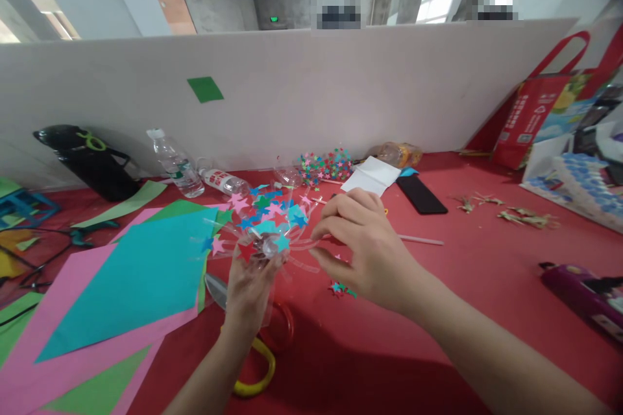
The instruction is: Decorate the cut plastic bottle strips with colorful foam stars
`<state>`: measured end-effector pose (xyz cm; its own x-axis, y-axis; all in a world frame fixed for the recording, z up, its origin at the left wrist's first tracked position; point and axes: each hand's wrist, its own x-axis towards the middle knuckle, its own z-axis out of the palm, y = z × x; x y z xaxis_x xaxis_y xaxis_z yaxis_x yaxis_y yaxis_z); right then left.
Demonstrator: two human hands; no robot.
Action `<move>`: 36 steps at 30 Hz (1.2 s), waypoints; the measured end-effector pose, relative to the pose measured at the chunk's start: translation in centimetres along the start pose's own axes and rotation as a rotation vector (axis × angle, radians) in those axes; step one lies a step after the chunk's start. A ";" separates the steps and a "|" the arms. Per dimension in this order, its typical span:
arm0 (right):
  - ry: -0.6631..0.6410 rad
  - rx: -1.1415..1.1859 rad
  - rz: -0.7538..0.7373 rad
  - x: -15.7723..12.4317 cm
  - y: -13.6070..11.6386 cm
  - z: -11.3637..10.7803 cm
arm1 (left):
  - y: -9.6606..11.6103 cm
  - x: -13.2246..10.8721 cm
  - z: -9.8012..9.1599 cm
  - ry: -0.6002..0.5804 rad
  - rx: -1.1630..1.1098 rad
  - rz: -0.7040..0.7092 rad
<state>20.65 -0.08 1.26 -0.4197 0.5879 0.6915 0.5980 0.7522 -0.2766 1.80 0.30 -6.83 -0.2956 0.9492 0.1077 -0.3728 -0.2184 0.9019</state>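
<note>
Apparently mid-decoration: stars on clear strips

Left hand (252, 279) closes around the base of a star-covered clear plastic piece (267, 227) above the red counter (467, 259); the right hand (357, 240) curls beside its strips, fingers slightly parted, whether gripping one I cannot tell. Next would call for a light pinch. Coloured paper (131, 285) lies left; behind, a white partition (311, 84), then a concrete room (221, 10)

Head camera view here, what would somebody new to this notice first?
Probably the clear plastic piece dotted with colourful stars, held up by the left hand near the middle, with the right hand close beside it. Next, perhaps, the large turquoise sheet lying over pink paper on the left of the red tabletop. The bright red-handled bag at the far right also stands out.
</note>
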 end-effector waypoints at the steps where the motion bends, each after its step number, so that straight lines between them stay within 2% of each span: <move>1: -0.006 -0.005 0.000 0.0 0.1 0.0 | 0.2 -0.1 0.3 0.002 -0.003 -0.008; 4: -0.022 -0.011 -0.007 -0.1 0.2 0.1 | 0.6 -0.1 0.8 0.020 0.002 -0.017; 7: -0.028 -0.003 -0.029 0.0 0.2 0.1 | 0.3 0.2 0.5 0.019 0.051 -0.032; 16: 0.007 -0.001 -0.121 0.2 -0.1 -0.2 | -2.6 0.7 -3.4 0.025 0.017 -0.087; 20: 0.018 -0.013 -0.130 0.1 -0.1 0.0 | -2.2 0.5 -2.6 0.048 0.038 -0.068; 26: -0.041 -0.023 -0.080 0.0 0.3 -0.3 | -0.5 0.3 -1.0 -0.027 0.036 0.011; 31: -0.021 -0.005 -0.060 0.1 0.2 -0.8 | -0.9 0.4 -1.2 -0.023 0.046 0.023; 36: 0.013 0.035 -0.107 0.0 0.0 -1.0 | -1.7 0.7 -1.7 -0.035 0.093 0.056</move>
<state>21.33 -0.33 1.92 -0.4710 0.4998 0.7268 0.5260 0.8206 -0.2235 0.70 0.90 -8.99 -0.2823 0.9437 0.1723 -0.2731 -0.2513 0.9286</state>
